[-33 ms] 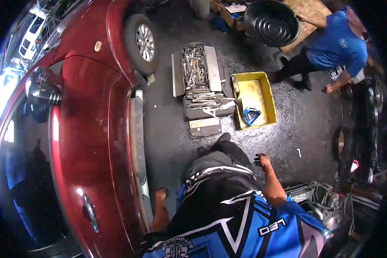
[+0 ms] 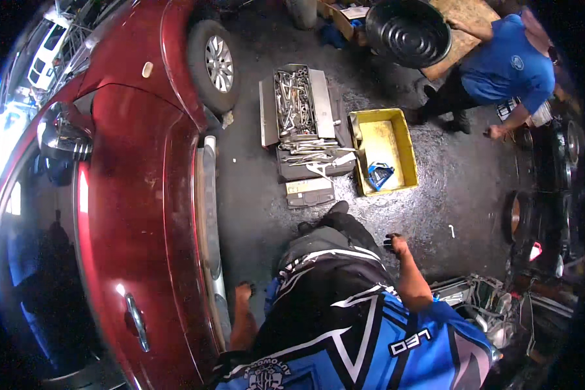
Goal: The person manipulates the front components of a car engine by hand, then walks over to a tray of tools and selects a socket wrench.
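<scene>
My left hand (image 2: 244,292) hangs low beside the running board (image 2: 212,214) of a dark red car (image 2: 136,195). Nothing shows in it, and its loose fingers look apart, though they are small and dark. On the other side my right hand (image 2: 395,244) hangs over the floor with nothing in it, its dark fingers apart. Ahead of my feet lie a grey tool case (image 2: 311,199), a pile of loose wrenches (image 2: 312,153) and an unfolded metal toolbox (image 2: 320,104) full of wrenches. Right of these stands a yellow bin (image 2: 406,153) holding a blue triangular piece (image 2: 379,175).
A co-worker in a blue shirt (image 2: 507,65) stands at the far right, one hand on a round black pan (image 2: 406,32). Metal parts (image 2: 494,305) are heaped near my right side. A small white hooked piece (image 2: 452,231) lies on the dark floor. The car's wheel (image 2: 220,62) stands ahead left.
The co-worker's black pan has shifted slightly left and up, and the co-worker has leaned a little left. My hands have barely moved.
</scene>
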Action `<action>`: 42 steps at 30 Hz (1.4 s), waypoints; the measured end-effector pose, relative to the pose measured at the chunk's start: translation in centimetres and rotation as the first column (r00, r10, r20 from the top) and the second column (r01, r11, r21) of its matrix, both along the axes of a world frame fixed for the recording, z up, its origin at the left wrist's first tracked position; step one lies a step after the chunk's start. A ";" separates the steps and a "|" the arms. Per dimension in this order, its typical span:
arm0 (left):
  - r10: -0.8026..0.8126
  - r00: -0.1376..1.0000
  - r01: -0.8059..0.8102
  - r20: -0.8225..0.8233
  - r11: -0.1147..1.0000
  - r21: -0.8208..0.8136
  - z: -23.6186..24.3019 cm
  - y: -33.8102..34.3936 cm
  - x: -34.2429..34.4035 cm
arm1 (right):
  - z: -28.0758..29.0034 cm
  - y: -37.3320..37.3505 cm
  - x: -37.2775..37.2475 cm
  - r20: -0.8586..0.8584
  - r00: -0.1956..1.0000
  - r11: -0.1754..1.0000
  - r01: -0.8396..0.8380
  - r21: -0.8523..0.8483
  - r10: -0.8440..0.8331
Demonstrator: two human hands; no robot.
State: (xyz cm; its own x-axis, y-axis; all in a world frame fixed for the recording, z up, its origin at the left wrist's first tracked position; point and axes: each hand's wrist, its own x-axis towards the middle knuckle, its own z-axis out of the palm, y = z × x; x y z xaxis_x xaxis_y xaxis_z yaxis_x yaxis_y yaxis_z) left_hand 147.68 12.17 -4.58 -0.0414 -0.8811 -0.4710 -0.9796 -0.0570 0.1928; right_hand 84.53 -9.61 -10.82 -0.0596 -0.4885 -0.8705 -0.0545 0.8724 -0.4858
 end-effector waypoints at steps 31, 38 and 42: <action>0.364 0.915 -0.287 -0.175 0.891 0.352 -6.6 -65.3 20.9 | -7.7 -12.4 29.0 0.075 0.795 0.798 0.603 0.020 -0.602; 0.155 0.987 -0.142 -0.044 0.966 0.217 -9.7 -75.3 14.3 | -13.7 -27.6 42.1 -0.451 0.890 0.972 -0.047 -0.229 -0.064; 0.116 0.948 0.020 -0.295 0.907 0.421 -10.4 -76.3 2.0 | -16.6 -40.6 41.3 -0.550 0.593 0.799 0.534 -0.278 -0.588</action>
State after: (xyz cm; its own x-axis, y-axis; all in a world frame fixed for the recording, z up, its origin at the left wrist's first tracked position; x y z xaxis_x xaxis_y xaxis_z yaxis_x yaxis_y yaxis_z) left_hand 149.72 -64.17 -14.94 -0.2058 -0.6135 -0.7624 -0.8690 -0.2437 0.4307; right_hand 125.83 -50.22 -27.41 -0.8208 -0.2434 -0.5168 0.1404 0.7910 -0.5955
